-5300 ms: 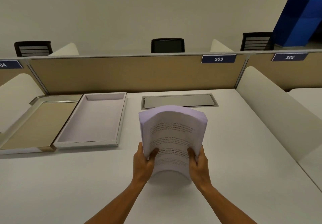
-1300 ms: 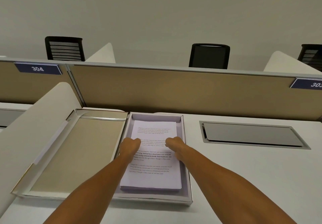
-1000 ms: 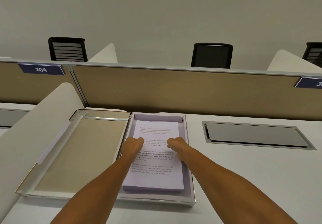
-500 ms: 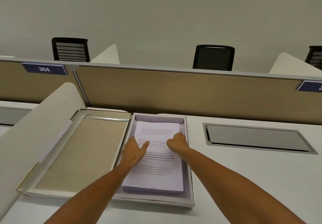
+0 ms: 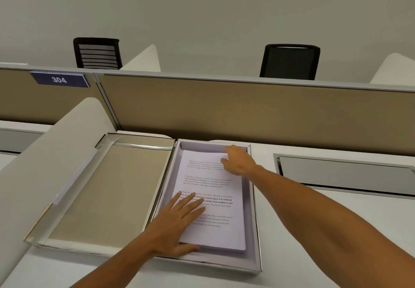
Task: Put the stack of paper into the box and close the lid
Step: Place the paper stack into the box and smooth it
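Note:
The stack of printed paper (image 5: 215,184) lies flat inside the shallow white box (image 5: 254,231) on the desk. The box's lid (image 5: 105,193) lies open to the left, its tan inside facing up, tilted against the white side divider. My left hand (image 5: 179,222) rests flat with spread fingers on the stack's near left corner, thumb at its front edge. My right hand (image 5: 238,161) reaches to the stack's far right corner, fingers curled down over that corner; I cannot tell whether they pinch the sheets.
A tan partition (image 5: 224,110) stands right behind the box. A white curved divider (image 5: 45,153) borders the lid on the left. A grey cable hatch (image 5: 343,173) is set in the desk to the right. Two black chairs stand beyond the partition.
Both hands left the middle of the stack: the left slid back to the near left corner and flattened, the right moved forward to the far right corner. The paper stays in the box.

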Demonstrator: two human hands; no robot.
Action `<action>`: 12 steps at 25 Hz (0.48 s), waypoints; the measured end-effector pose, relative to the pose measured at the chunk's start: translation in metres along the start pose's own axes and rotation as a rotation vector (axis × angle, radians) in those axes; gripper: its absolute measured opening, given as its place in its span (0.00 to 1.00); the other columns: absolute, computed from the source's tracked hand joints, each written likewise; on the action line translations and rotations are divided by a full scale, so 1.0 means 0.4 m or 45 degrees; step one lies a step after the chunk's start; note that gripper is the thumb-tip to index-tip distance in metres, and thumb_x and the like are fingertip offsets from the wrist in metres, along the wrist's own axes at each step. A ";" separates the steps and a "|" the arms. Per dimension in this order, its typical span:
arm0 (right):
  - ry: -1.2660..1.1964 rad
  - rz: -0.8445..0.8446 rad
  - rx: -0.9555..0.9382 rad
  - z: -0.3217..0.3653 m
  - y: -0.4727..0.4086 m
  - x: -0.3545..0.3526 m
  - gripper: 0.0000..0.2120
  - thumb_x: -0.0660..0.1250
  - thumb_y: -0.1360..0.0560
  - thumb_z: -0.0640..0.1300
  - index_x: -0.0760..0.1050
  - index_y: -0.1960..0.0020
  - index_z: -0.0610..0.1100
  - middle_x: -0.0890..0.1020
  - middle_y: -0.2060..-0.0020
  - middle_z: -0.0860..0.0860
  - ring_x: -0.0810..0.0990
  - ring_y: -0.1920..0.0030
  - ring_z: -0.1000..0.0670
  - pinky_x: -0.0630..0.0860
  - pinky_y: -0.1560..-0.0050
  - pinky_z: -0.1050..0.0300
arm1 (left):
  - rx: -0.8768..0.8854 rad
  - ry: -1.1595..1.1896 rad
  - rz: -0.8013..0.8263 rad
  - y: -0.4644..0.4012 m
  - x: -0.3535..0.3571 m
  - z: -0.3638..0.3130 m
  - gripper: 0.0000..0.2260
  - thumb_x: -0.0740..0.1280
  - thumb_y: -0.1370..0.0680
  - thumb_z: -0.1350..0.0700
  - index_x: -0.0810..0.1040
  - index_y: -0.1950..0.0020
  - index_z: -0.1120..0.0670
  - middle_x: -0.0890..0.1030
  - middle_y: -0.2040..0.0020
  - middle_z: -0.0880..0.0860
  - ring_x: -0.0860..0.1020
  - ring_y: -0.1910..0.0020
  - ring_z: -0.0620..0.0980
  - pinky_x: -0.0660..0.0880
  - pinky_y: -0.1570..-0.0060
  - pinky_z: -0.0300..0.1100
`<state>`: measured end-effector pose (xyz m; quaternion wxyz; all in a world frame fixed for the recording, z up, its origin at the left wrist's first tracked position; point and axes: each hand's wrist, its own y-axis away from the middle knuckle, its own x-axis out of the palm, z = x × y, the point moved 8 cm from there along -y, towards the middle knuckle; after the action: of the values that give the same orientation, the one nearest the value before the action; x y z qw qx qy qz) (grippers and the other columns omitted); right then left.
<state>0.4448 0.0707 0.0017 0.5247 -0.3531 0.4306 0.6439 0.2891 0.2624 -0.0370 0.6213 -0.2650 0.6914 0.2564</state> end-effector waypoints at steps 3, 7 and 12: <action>0.167 0.063 -0.091 0.026 -0.043 0.020 0.24 0.60 0.20 0.54 0.69 0.29 0.42 0.73 0.29 0.44 0.71 0.31 0.42 0.71 0.33 0.43 | 0.034 -0.083 0.041 -0.011 0.011 -0.001 0.43 0.54 0.27 0.25 0.52 0.20 0.47 0.51 0.19 0.47 0.45 0.20 0.51 0.41 0.25 0.53; 0.216 0.165 -0.111 0.035 -0.084 0.046 0.27 0.59 0.20 0.58 0.68 0.29 0.42 0.74 0.30 0.44 0.74 0.33 0.42 0.72 0.34 0.45 | 0.092 -0.152 0.106 -0.024 0.014 -0.009 0.44 0.54 0.27 0.25 0.51 0.20 0.50 0.50 0.19 0.50 0.47 0.20 0.52 0.43 0.22 0.58; 0.239 0.196 -0.067 0.017 -0.115 0.077 0.25 0.58 0.20 0.56 0.70 0.31 0.40 0.75 0.32 0.42 0.75 0.35 0.41 0.73 0.35 0.46 | 0.137 -0.194 0.166 -0.042 0.033 -0.018 0.44 0.54 0.27 0.26 0.54 0.20 0.54 0.55 0.19 0.54 0.52 0.20 0.54 0.45 0.25 0.60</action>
<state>0.4838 0.0920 -0.0321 0.4217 -0.3915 0.4866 0.6574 0.2941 0.2445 -0.0500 0.6675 -0.1656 0.6706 0.2781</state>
